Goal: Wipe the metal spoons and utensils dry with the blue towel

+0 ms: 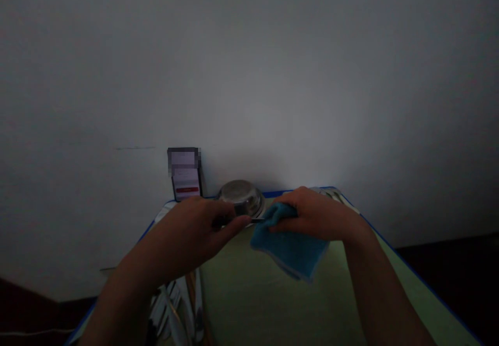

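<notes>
My left hand (202, 229) is closed, pinching a thin metal utensil (257, 220) between thumb and fingers. Only a short length of its stem shows, so its exact kind is hidden. A blue cloth (292, 250) is gripped in my right hand (317, 213), which is also closed. The cloth is bunched around the utensil's other end, and its loose corner hangs down over the table (268, 304). Just behind my hands, an upturned metal bowl (241, 192) rests near the table's back edge.
A phone (186, 177) leans upright against the wall (253, 75). Several utensils (179, 304) lie in a pile at the front left, partly under my left forearm. More cutlery (331, 195) lies at the back right. Blue trim runs along the table's edges.
</notes>
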Motion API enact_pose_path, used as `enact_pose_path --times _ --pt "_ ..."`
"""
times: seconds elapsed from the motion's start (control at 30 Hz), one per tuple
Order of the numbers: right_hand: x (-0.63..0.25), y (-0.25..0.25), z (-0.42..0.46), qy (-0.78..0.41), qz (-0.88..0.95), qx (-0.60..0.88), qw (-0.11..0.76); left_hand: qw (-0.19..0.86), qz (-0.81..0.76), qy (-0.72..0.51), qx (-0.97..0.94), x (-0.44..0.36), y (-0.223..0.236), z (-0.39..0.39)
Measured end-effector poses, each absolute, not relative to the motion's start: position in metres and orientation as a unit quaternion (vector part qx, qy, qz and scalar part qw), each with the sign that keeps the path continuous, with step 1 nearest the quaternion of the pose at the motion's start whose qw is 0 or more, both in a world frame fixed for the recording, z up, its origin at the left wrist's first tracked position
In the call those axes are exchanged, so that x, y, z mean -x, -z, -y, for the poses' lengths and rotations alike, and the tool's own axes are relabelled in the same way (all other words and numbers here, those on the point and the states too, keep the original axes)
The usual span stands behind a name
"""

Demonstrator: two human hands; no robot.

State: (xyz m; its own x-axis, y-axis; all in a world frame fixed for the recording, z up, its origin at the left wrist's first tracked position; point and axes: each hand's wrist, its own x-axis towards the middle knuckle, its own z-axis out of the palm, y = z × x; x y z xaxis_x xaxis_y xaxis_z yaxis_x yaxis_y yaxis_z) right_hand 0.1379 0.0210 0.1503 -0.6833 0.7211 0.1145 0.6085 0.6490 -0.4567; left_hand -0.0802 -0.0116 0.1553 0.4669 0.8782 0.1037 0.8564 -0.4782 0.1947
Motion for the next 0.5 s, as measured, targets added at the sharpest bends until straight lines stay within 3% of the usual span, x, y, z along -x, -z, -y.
enact_pose_path --times 0.5 --pt "-0.1375 -0.1498 -0.0226 -0.202 0.901 0.358 0.14 0.077 -0.5 -0.097 -0.857 0.0826 -0.1542 0.0095"
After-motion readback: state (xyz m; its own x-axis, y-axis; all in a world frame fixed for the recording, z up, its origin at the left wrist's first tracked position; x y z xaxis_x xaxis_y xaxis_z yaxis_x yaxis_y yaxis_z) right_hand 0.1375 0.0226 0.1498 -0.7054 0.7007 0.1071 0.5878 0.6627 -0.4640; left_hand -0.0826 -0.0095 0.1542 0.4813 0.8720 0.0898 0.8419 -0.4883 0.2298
